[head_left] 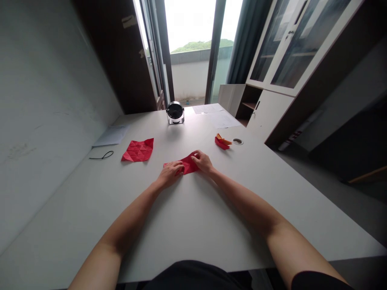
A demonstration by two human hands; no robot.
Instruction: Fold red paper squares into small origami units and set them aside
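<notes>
Paper (188, 165), red, lies on the table (193, 229) between left hand (171, 173) and right hand (203, 162), its long axis running sideways, right end farther off; the right pinches that end, the left covers the other, whether gripping I cannot tell.

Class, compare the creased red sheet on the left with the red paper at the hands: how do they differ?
The creased red sheet lies untouched; the red paper has the left hand and right hand on it.
The creased red sheet is spread out, roughly square; the red paper looks longer and narrower.
Both are red and on the white table.
</notes>
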